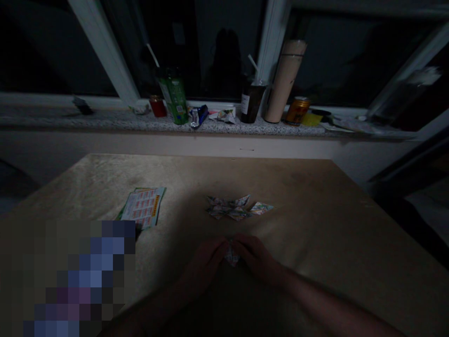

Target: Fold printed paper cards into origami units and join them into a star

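Observation:
The room is dim. My left hand (206, 260) and my right hand (256, 255) meet at the near middle of the tan table (315, 234), fingers pinched from both sides on a small folded piece of printed paper (231, 255). Just beyond them lies a cluster of folded paper pieces (233, 208) of the same print, fanned out like a star. A stack of printed sheets (143, 206) lies flat on the table to the left.
A stone window sill (105, 119) runs behind the table, carrying a green bottle (173, 96), a red can (157, 106), a dark cup with a straw (251, 100), a tall beige tumbler (286, 82), an orange can (297, 110) and scraps. A blurred patch covers the lower left.

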Demonstrator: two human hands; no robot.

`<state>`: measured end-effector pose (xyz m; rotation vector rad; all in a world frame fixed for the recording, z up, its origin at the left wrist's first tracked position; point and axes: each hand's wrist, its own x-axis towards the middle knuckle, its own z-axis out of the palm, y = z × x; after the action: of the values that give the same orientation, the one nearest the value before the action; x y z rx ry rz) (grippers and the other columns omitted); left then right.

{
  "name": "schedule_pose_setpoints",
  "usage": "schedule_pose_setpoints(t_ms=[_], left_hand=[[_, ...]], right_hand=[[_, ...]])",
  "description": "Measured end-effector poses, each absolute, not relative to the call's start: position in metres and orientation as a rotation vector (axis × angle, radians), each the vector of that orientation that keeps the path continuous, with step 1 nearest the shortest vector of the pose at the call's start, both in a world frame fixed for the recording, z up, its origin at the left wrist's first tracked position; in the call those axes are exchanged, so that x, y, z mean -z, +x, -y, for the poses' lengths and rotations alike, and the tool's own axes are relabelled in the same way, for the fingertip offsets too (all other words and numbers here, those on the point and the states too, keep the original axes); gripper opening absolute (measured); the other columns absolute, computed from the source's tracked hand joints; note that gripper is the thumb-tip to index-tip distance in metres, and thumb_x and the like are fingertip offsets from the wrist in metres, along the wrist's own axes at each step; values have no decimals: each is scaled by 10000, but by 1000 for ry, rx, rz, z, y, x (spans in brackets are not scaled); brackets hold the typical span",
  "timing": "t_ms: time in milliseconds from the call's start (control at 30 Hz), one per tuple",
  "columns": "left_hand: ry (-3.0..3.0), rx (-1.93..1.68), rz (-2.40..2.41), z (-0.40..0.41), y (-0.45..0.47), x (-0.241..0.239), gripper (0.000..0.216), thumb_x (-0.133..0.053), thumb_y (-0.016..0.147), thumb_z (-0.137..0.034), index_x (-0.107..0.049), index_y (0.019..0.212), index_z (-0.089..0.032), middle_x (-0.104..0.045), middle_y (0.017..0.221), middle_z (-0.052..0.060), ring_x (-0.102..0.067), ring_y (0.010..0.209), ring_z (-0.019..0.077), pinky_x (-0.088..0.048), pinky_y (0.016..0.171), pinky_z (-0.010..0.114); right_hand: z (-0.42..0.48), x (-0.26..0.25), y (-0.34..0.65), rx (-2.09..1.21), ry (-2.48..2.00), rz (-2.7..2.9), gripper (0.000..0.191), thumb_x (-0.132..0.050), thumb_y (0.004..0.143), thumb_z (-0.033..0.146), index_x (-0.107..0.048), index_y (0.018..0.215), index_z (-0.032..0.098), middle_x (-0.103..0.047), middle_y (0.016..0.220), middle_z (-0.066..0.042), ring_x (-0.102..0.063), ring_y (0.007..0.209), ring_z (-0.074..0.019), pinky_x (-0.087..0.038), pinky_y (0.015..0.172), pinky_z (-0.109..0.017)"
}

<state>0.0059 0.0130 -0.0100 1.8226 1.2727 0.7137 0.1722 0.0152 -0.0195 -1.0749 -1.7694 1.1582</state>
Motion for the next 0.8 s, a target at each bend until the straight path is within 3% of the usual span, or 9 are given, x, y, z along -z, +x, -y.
schedule_pose_setpoints(t_ms=[300,800], left_hand=[[1830,-752,-1270,-11,6,9,313,-371,894,-384,-616,800,-213,-642,781,8,-576,751,182,-458,718,276],[1792,-805,-1298,-7,7,11,282,-407,884,-376,-624,797,-218,-655,807,23,-587,762,198,-467,727,283]], right_hand=[[-11,24,174,-1035,-1127,1828,308,-393,926,339,-529,696,186,-514,656,17,-459,633,-128,-376,611,-240],[-7,26,171,-897,-1117,1852,286,-357,934,316,-490,711,196,-521,673,2,-462,624,-134,-377,602,-244]])
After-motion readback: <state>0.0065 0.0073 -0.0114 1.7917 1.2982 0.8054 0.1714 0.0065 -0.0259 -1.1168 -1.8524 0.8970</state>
